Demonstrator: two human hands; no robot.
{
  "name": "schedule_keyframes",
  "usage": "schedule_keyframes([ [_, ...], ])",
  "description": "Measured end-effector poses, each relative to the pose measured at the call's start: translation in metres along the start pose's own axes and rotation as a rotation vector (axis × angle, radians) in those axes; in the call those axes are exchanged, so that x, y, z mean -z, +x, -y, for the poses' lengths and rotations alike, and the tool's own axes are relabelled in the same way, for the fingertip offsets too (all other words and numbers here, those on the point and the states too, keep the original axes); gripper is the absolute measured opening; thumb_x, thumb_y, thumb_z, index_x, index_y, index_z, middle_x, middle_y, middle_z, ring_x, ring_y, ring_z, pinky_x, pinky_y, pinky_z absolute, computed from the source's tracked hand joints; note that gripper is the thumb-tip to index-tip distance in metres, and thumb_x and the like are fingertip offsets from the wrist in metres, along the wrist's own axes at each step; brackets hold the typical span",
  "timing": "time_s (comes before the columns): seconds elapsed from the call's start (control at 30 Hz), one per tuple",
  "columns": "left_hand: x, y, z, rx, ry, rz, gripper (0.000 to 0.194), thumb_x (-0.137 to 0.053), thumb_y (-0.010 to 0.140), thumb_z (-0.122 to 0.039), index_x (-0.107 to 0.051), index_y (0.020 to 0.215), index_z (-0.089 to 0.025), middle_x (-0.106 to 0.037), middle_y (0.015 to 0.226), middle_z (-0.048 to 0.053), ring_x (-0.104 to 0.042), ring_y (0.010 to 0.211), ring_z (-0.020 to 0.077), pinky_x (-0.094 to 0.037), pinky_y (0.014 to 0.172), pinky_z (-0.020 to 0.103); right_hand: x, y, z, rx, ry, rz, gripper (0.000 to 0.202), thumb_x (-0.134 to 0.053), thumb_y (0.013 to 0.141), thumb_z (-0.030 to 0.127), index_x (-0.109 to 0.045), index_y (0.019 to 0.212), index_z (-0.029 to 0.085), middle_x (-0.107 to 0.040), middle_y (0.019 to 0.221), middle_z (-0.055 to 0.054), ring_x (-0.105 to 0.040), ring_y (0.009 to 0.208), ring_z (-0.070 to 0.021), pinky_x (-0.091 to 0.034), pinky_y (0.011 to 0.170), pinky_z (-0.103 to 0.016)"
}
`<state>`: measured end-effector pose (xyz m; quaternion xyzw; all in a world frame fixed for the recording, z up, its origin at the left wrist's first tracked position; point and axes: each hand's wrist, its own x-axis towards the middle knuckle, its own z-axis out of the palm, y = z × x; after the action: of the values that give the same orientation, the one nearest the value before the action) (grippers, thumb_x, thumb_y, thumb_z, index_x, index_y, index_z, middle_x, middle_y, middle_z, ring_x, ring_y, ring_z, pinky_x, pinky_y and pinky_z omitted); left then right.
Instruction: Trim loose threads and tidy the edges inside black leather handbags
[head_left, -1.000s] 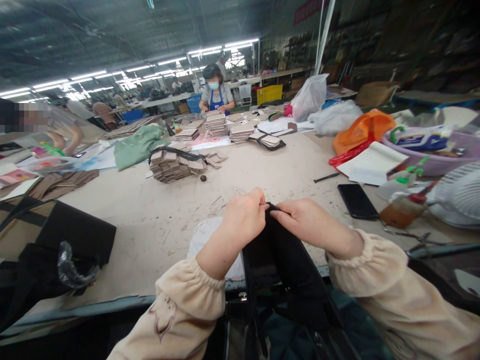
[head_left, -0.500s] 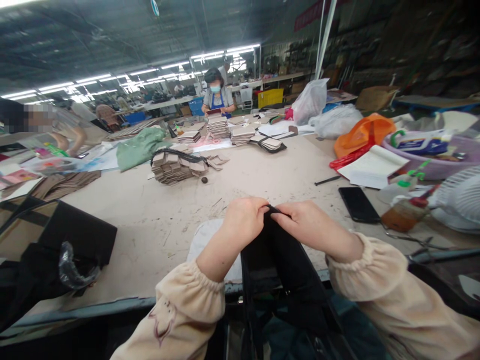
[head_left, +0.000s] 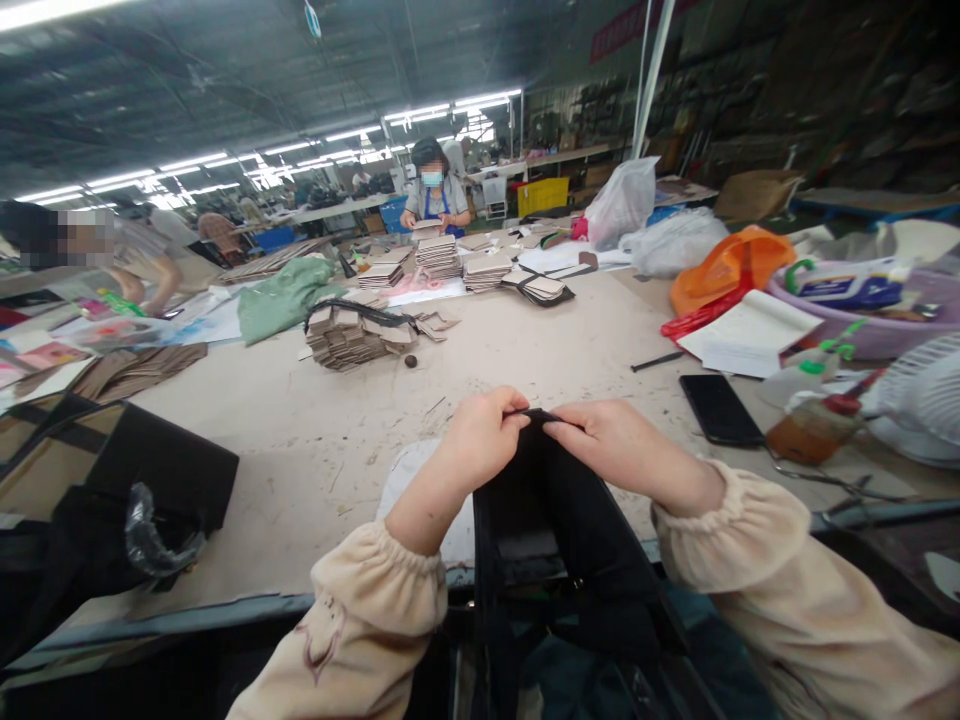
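Pinching the top edge of a black fabric bag [head_left: 607, 540] at the table's near edge

My left hand [head_left: 484, 440] and right hand [head_left: 615, 440] nearly meet at that edge, each pressing it between thumb and fingers. The lilac plastic basin [head_left: 847, 330] to the right holds a blue-and-white packet [head_left: 855, 288] and smaller items I can't make out. Near it, a squat clear bottle [head_left: 806, 432] with a red top contains amber-brown liquid. On my left, a black box-shaped piece [head_left: 176, 465] shows a tan inside crossed by black strips. The far yellow plastic crate [head_left: 543, 195] hides its contents from me.

The bag slopes from my fingers down past the beige-covered table [head_left: 300, 430], its upper part gaping into a dark hollow. Its surface is matte, with a small shiny spot partway down.
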<state>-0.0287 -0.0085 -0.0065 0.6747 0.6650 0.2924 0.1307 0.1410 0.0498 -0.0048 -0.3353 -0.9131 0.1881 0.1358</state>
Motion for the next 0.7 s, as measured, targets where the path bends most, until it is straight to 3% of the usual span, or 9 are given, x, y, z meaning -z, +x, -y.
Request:
schedule_keyframes([
  [0.23, 0.007, -0.004, 0.008, -0.002, -0.153, 0.082, 0.016, -0.053, 0.081, -0.017, -0.063, 0.093, -0.019, -0.070, 0.090, 0.001, -0.064, 0.083, 0.0153, -0.049, 0.078, 0.027, 0.000, 0.000, 0.000, -0.011, 0.008, -0.001, 0.035, -0.037, 0.090, 0.034, -0.060, 0.068, 0.020, -0.063, 0.066, 0.000, -0.053, 0.060, -0.0130, -0.032, 0.057, -0.024],
  [0.47, 0.013, -0.007, 0.010, -0.003, -0.161, 0.149, 0.016, -0.051, 0.081, -0.019, -0.065, 0.089, -0.018, -0.069, 0.086, 0.000, -0.062, 0.082, 0.0151, -0.047, 0.076, 0.026, -0.001, 0.000, -0.001, -0.011, 0.019, 0.013, 0.035, -0.037, 0.089, 0.033, -0.065, 0.072, 0.020, -0.067, 0.071, -0.002, -0.056, 0.064, -0.0141, -0.035, 0.060, -0.024],
  [0.7, 0.015, -0.008, 0.016, 0.015, -0.243, 0.219, 0.022, -0.052, 0.080, -0.018, -0.065, 0.097, -0.020, -0.069, 0.093, -0.001, -0.062, 0.086, 0.0155, -0.047, 0.079, 0.026, -0.002, -0.001, -0.002, -0.010, 0.042, 0.038, 0.036, -0.036, 0.090, 0.034, -0.066, 0.077, 0.021, -0.068, 0.075, -0.002, -0.058, 0.068, -0.0158, -0.037, 0.064, -0.024],
])
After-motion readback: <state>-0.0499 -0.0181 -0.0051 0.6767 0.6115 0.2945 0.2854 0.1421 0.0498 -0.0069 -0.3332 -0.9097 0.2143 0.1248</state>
